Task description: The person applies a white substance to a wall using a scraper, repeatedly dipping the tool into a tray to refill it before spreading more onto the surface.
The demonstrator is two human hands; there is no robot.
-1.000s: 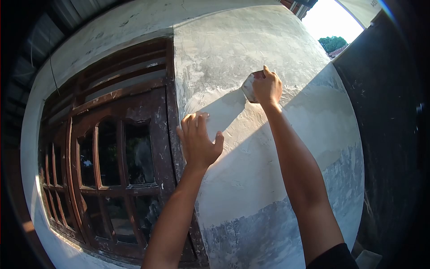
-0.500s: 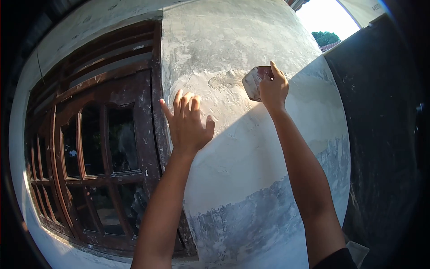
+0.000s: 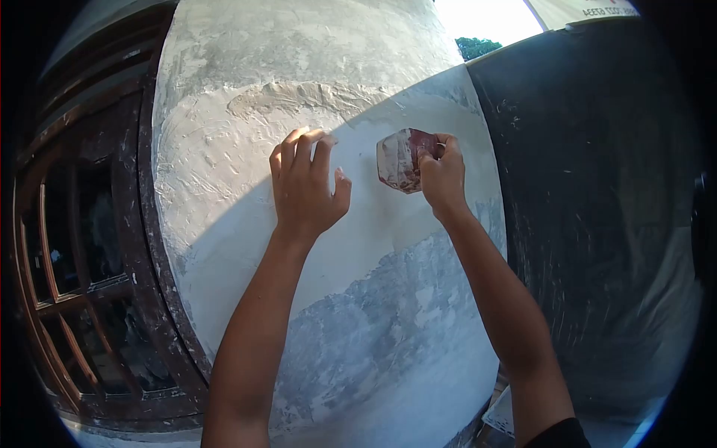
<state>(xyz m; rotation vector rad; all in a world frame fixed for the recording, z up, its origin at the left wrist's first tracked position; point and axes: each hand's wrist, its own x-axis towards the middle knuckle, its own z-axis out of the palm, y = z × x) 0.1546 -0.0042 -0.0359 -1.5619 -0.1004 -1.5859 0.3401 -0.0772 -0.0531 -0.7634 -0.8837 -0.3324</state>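
My right hand (image 3: 444, 174) grips a flat, dark red putty scraper (image 3: 399, 158) by its right edge, thumb across its face. Whitish paste is smeared over most of the scraper, which is in front of the shaded part of the plastered wall (image 3: 336, 257). To the left, my left hand (image 3: 308, 179) is raised with fingers apart and slightly bent, nothing in it, its fingertips overlapping the wall in this view. Above both hands runs a band of rough, ridged wet-looking plaster (image 3: 299, 97), partly sunlit. Below them the coat ends at a bluish-grey patchy surface (image 3: 373, 328).
A dark brown wooden window frame (image 3: 153, 224) with glass panes borders the wall on the left. Along the right hangs a large dark sheet (image 3: 590, 187), a pale banner (image 3: 586, 11) above it. A light-coloured object (image 3: 502, 411) sits low by my right forearm.
The view has turned to the right, so the window sits further left. My right hand has moved with the scraper from the rough band down onto the smoother shaded wall, and the scraper shows more paste.
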